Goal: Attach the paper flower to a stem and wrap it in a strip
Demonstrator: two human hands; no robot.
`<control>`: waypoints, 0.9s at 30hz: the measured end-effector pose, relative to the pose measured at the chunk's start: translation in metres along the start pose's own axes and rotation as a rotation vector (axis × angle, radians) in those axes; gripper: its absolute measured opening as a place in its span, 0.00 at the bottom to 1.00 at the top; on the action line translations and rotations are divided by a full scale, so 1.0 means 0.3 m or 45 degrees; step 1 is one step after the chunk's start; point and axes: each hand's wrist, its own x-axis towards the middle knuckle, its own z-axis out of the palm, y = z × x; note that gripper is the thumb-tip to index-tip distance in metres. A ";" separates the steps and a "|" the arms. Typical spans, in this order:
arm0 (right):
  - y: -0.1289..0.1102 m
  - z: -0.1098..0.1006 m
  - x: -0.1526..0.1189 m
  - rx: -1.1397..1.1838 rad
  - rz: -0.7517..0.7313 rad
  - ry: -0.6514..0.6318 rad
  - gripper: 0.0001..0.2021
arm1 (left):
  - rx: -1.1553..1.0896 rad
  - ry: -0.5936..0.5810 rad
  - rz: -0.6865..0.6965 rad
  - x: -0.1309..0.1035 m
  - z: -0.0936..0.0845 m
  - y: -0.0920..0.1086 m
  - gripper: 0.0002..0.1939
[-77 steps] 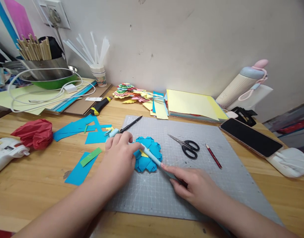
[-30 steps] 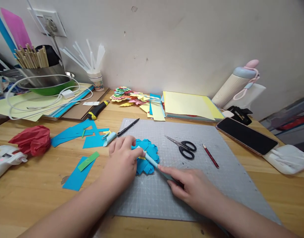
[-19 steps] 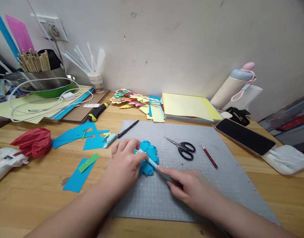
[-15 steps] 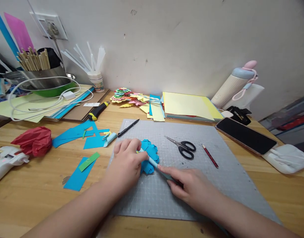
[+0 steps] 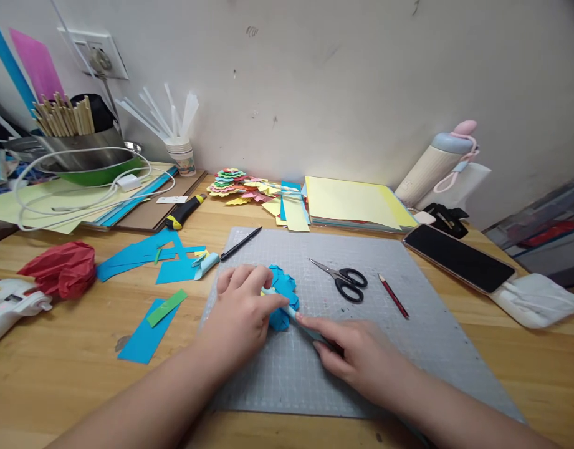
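A blue paper flower (image 5: 285, 288) with folded petal edges lies on the grey cutting mat (image 5: 389, 368). Across it runs a light-blue rolled paper stem (image 5: 291, 311), slanting down toward the right. My left hand (image 5: 242, 305) is curled over the flower's left side, its fingertips pressing on the flower and the stem's upper end; part of the flower is hidden beneath it. With my right hand (image 5: 361, 352) closed around the stem's lower part, the index finger stretches along it. Black-handled scissors (image 5: 345, 280) and a red pencil (image 5: 393, 295) lie right of the flower.
A black pen (image 5: 241, 244) rests at the mat's top left. Blue paper strips (image 5: 144, 330), crumpled red paper (image 5: 65, 269) and a white glue gun (image 5: 15, 305) lie left. At the back are layered paper flowers (image 5: 228, 181) and a paper stack (image 5: 356, 199); a phone (image 5: 459, 257) lies right.
My left index finger has slid slightly down and right along the stem. My right hand keeps its hold, and the whole view has shifted a little.
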 end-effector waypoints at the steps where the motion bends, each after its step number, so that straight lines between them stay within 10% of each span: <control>1: 0.000 0.000 0.000 -0.004 0.000 0.000 0.23 | -0.002 -0.019 0.017 0.001 0.000 0.003 0.22; 27: 0.002 -0.018 0.006 -0.151 -0.137 0.014 0.21 | 0.071 -0.208 -0.048 0.007 0.005 0.015 0.21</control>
